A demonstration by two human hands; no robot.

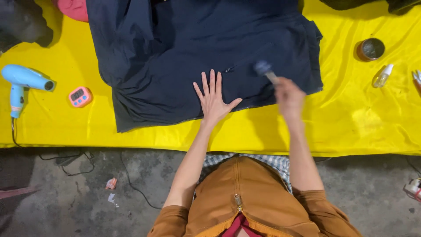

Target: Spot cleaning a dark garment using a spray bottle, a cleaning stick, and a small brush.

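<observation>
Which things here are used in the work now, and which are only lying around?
In use:
- dark navy garment, pressed flat by the left hand
- small brush, blurred, held in the right hand

Lying about:
- blue hair dryer
- pink timer
- round tin
- small spray bottle

Right hand (289,97) and brush (265,70) motion-blurred, dark garment (175,52) cut off at top edge
</observation>
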